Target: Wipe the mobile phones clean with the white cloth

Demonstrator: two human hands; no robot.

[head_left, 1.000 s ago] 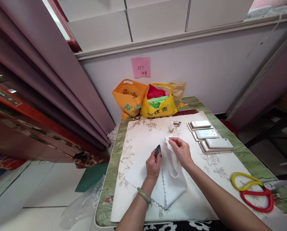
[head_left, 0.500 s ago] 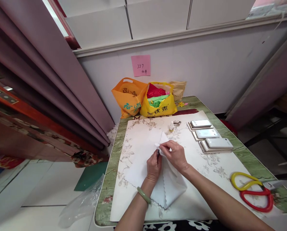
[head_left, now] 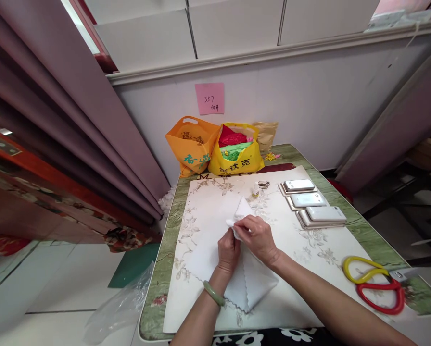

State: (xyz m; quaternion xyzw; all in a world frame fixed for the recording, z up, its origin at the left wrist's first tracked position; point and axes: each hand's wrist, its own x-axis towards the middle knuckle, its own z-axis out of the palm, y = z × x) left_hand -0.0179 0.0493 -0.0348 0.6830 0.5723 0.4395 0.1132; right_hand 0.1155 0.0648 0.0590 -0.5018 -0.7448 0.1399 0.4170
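Observation:
A thin white cloth [head_left: 253,283] with wavy-cut edges lies partly folded on the sheet of paper in front of me. My left hand [head_left: 229,250] is closed around a gathered part of it, with a green bangle [head_left: 213,293] on the wrist. Just to its right, my right hand [head_left: 257,236] pinches the cloth between thumb and fingertips. A small white tip of fabric pokes out above the left fist. Beyond the hands, a pointed corner of the cloth [head_left: 243,207] lies flat. The fingers hide whatever else is inside the folds.
Scissors [head_left: 376,284] with yellow and red handles lie right. Stacked phones [head_left: 320,214], a small bottle [head_left: 255,190] and a pair of small dark-handled snips [head_left: 263,184] are farther back. An orange bag [head_left: 194,144] and a yellow bag [head_left: 237,166] stand along the wall.
Both hands have shifted slightly left, still gripping the cloth. The far corner of the cloth now shows more plainly beyond them. A dark bit seen at the left fist earlier is now hidden.

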